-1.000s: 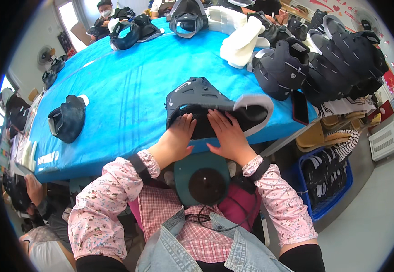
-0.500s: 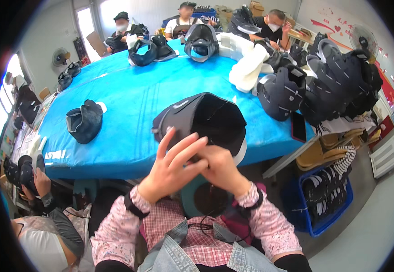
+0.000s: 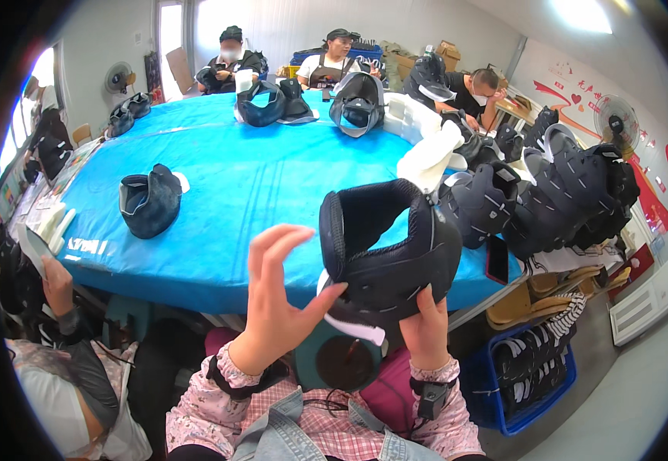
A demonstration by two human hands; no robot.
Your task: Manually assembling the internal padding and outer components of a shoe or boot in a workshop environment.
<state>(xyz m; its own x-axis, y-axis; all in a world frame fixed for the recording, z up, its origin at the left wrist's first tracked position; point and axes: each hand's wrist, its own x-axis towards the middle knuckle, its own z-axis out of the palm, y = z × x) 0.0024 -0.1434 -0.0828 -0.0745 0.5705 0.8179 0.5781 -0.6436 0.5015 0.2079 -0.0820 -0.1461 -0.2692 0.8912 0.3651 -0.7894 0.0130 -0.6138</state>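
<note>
A black shoe upper (image 3: 391, 280) is raised in front of me near the table's front edge, its padded collar opening facing up. My right hand (image 3: 428, 330) grips its lower right side, with the thumb on the outside and the other fingers mostly hidden behind it. At the left side, my left hand (image 3: 272, 307) has its fingers spread, and its thumb tip touches the upper's lower left edge. A white strip (image 3: 363, 330) hangs from the underside of the upper, close to that thumb.
A blue-covered table (image 3: 219, 200) holds another shoe upper (image 3: 150, 203) at left and a large pile of black uppers (image 3: 572, 192) at right. A phone (image 3: 496, 260) lies on the right edge. A blue crate (image 3: 491, 384) stands below. Co-workers sit at left and across.
The upper has been lifted off the table and turned, collar up, into my right hand. My hands have parted; the left has spread beside it. The view has shifted slightly.
</note>
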